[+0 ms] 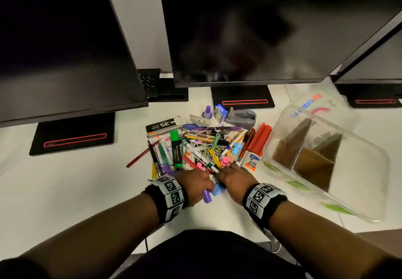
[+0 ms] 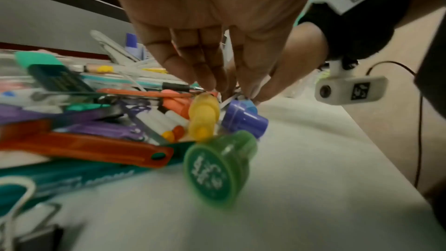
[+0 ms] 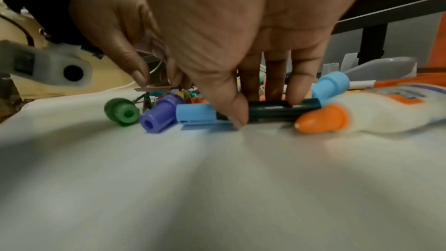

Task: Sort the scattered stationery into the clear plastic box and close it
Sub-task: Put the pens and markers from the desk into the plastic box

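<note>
A heap of stationery [image 1: 195,146] lies mid-desk: pens, markers, clips, small stamps. My right hand [image 1: 226,176] [image 3: 255,108] is at its near edge, where thumb and fingers pinch a dark marker with a blue cap [image 3: 272,112] that lies flat on the desk. My left hand [image 1: 202,183] [image 2: 231,93] points down beside it. Its fingertips pinch a thin flat piece [image 3: 154,89] by the purple stamp [image 2: 243,119] and yellow stamp [image 2: 204,115]. The clear plastic box [image 1: 359,169] stands open at the right, with cardboard dividers inside.
A glue bottle [image 1: 252,161] [image 3: 386,110] lies just right of my right hand. A green stamp [image 2: 219,169] sits at the heap's near edge. The box's lid [image 1: 315,102] lies behind the box. Dark monitors [image 1: 239,28] and their stands line the back. The desk's front edge is near my body.
</note>
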The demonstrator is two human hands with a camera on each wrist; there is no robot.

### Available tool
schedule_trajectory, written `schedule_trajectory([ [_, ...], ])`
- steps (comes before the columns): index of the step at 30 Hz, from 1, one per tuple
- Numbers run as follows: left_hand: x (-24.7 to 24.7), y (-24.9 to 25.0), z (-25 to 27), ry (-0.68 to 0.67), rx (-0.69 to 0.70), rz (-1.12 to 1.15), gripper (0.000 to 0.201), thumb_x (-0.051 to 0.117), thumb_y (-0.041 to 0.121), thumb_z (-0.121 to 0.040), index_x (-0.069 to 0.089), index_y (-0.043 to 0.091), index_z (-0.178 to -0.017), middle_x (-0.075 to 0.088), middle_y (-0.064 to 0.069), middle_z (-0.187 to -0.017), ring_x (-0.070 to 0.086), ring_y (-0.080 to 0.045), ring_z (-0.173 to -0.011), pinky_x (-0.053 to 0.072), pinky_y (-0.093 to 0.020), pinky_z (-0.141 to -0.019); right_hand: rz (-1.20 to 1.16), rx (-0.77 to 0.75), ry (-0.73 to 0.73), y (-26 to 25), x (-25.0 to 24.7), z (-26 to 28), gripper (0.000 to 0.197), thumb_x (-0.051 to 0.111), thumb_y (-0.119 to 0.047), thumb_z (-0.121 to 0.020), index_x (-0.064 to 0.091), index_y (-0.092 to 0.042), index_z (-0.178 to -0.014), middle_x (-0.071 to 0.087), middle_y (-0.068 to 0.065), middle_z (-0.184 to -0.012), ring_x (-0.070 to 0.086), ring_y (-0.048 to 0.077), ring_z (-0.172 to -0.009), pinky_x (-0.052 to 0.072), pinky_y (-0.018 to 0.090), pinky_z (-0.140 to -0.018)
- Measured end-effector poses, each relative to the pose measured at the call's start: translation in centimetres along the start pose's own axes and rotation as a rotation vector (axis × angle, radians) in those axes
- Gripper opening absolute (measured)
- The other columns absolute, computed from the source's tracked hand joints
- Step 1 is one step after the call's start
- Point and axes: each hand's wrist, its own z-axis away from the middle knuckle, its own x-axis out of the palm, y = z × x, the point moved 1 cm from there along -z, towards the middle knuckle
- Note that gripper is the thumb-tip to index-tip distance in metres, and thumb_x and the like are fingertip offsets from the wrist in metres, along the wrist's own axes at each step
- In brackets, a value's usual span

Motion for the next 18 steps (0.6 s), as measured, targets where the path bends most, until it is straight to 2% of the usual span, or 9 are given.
schedule_trajectory([
  [2,-0.3,-0.3,-0.5,0.002,-0.014,-0.018,0.035,0.047,0.019,-0.092,0.054,0.02,-0.127,0.051,-0.006,-0.128,0.044,-0.025,-0.121,0.037,-0.033,-0.101,0.009,0.051,-0.004,0.1,0.1,0.2,0.037,0.042,-0.016,-0.093,0.049,-0.019,-0.13,0.052,0.003,-0.13,0.042,0.028,-0.12,0.036,0.037,-0.096],
  [4,-1.2,-1.0,-1.0,0.092,-0.059,0.035,0.035,0.044,0.019,-0.092,0.053,0.02,-0.127,0.051,-0.004,-0.128,0.044,-0.023,-0.122,0.038,-0.033,-0.102,-0.023,0.08,0.01,-0.1,0.2,0.5,0.041,0.044,-0.016,-0.09,0.047,-0.02,-0.131,0.052,0.004,-0.13,0.044,0.027,-0.12,0.034,0.037,-0.098],
  [6,-2.5,-2.2,-1.4,0.176,-0.123,0.087,0.034,0.043,0.019,-0.093,0.054,0.022,-0.126,0.051,-0.001,-0.127,0.044,-0.021,-0.122,0.04,-0.033,-0.101,-0.17,0.146,0.067,0.1,-0.2,0.7,0.045,0.049,-0.015,-0.086,0.047,-0.021,-0.13,0.054,0.004,-0.127,0.049,0.027,-0.117,0.037,0.034,-0.096],
  [8,-3.6,-3.6,-1.8,0.235,-0.193,0.089,0.035,0.044,0.016,-0.092,0.054,0.023,-0.125,0.052,0.0,-0.127,0.043,-0.02,-0.123,0.04,-0.033,-0.103,-0.392,0.26,0.195,0.4,-0.8,0.8,0.046,0.05,-0.01,-0.083,0.048,-0.014,-0.129,0.056,0.01,-0.123,0.054,0.03,-0.112,0.042,0.03,-0.088],
  [10,-4.6,-4.8,-2.4,0.263,-0.261,0.08,0.039,0.045,0.009,-0.09,0.052,0.021,-0.127,0.049,-0.001,-0.134,0.039,-0.022,-0.129,0.037,-0.034,-0.107,-0.597,0.393,0.32,0.8,-1.7,0.4,0.039,0.048,-0.001,-0.083,0.05,-0.005,-0.122,0.057,0.017,-0.117,0.056,0.034,-0.107,0.038,0.027,-0.077],
  [11,-5.1,-5.5,-2.9,0.272,-0.302,0.086,0.043,0.046,0.005,-0.088,0.05,0.02,-0.129,0.046,-0.002,-0.137,0.037,-0.022,-0.131,0.036,-0.034,-0.109,-0.665,0.463,0.371,1.1,-2.2,0.0,0.037,0.048,0.0,-0.084,0.05,-0.004,-0.121,0.057,0.019,-0.116,0.056,0.035,-0.105,0.037,0.026,-0.076],
  [13,-6.0,-6.7,-4.0,0.258,-0.376,0.089,0.054,0.048,0.0,-0.083,0.044,0.018,-0.134,0.042,-0.004,-0.142,0.035,-0.023,-0.133,0.036,-0.036,-0.11,-0.763,0.576,0.432,1.5,-3.2,-1.2,0.037,0.052,-0.003,-0.086,0.047,-0.005,-0.123,0.054,0.02,-0.118,0.056,0.034,-0.103,0.04,0.028,-0.078],
  [15,-6.4,-7.4,-4.9,0.194,-0.421,0.063,0.06,0.052,-0.001,-0.08,0.039,0.016,-0.136,0.042,-0.005,-0.141,0.037,-0.024,-0.131,0.039,-0.038,-0.108,-0.839,0.646,0.452,1.7,-4.0,-2.3,0.045,0.057,-0.002,-0.084,0.043,-0.008,-0.126,0.049,0.018,-0.124,0.055,0.034,-0.105,0.044,0.031,-0.085],
  [18,-6.5,-7.7,-5.7,0.091,-0.438,0.002,0.063,0.057,0.0,-0.079,0.037,0.014,-0.138,0.044,-0.008,-0.14,0.041,-0.026,-0.128,0.041,-0.04,-0.106,-0.852,0.702,0.37,2.0,-5.5,-3.4,0.06,0.057,0.002,-0.082,0.033,-0.008,-0.136,0.039,0.017,-0.136,0.045,0.031,-0.122,0.04,0.033,-0.101],
])
